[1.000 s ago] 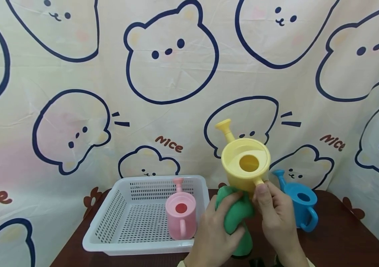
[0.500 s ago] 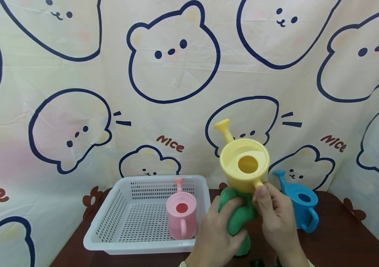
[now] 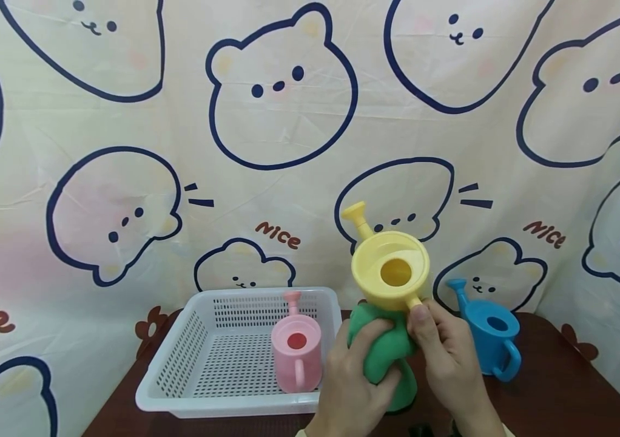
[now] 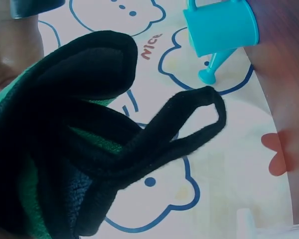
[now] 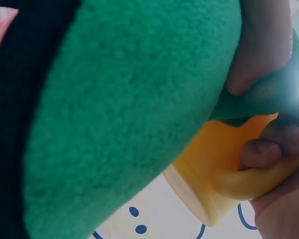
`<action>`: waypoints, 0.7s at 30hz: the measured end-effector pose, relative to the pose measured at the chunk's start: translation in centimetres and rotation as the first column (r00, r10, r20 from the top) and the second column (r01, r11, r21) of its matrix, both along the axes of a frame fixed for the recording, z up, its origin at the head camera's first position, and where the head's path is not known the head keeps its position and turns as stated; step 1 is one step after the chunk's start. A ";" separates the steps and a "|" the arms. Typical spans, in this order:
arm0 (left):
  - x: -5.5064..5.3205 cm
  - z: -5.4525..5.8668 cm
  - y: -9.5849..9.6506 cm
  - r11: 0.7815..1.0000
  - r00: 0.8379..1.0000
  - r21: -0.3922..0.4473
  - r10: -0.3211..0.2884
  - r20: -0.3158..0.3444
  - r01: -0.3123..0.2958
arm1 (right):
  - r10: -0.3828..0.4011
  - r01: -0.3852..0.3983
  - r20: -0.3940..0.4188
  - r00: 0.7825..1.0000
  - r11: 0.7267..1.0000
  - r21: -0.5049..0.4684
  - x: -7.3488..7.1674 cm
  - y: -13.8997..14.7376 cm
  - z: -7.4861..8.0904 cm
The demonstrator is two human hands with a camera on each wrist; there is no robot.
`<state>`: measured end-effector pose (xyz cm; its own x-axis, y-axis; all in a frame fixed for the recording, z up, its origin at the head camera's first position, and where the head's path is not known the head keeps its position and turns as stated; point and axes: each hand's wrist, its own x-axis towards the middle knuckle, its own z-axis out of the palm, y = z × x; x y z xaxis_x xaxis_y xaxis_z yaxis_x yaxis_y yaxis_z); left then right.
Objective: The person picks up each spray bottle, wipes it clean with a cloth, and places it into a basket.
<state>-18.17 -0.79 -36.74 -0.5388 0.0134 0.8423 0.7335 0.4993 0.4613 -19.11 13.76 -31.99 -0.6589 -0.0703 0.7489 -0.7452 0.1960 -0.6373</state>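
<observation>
A yellow watering can (image 3: 377, 284) hangs above the table, its spout tilted up and to the left. My right hand (image 3: 451, 349) grips its handle. My left hand (image 3: 349, 379) holds a bunched green cloth (image 3: 385, 358) against the underside of the can. In the right wrist view the cloth (image 5: 134, 109) covers much of the frame, with the yellow can (image 5: 209, 159) and the curled right fingers (image 5: 261, 152) behind it. Dark edging and a hanging loop (image 4: 217, 107) of the cloth show in the left wrist view.
A white perforated basket (image 3: 228, 408) stands at left on the dark brown table (image 3: 555, 388); a pink watering can (image 3: 287, 370) sits in its right side. Right of my hands is a blue watering can (image 3: 486, 340). A cartoon-printed curtain (image 3: 283, 133) closes off the back.
The yellow watering can has shifted slightly left and down with my right hand. The green cloth has moved a little beneath it, its lower flap swinging. The pink and blue cans stay put.
</observation>
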 end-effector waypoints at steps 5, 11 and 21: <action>0.0 0.0 -0.1 0.999 1.000 0.036 -0.010 0.003 0.010 | -0.024 0.024 0.016 1.000 0.999 0.024 0.1 -0.1 0.2; -0.3 0.1 -0.1 0.998 0.990 0.060 0.030 -0.136 -0.022 | -0.028 0.030 -0.026 0.999 0.997 0.072 -0.1 0.0 0.0; 0.0 0.2 -0.2 0.999 0.995 0.049 0.027 -0.100 -0.022 | -0.066 0.066 -0.001 0.998 0.995 0.072 -0.1 0.0 0.2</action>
<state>-18.22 -1.01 -36.54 -0.4506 -0.0404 0.8918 0.7653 0.4969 0.4092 -19.16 13.76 -31.75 -0.6650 -0.0801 0.7425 -0.7283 0.2897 -0.6210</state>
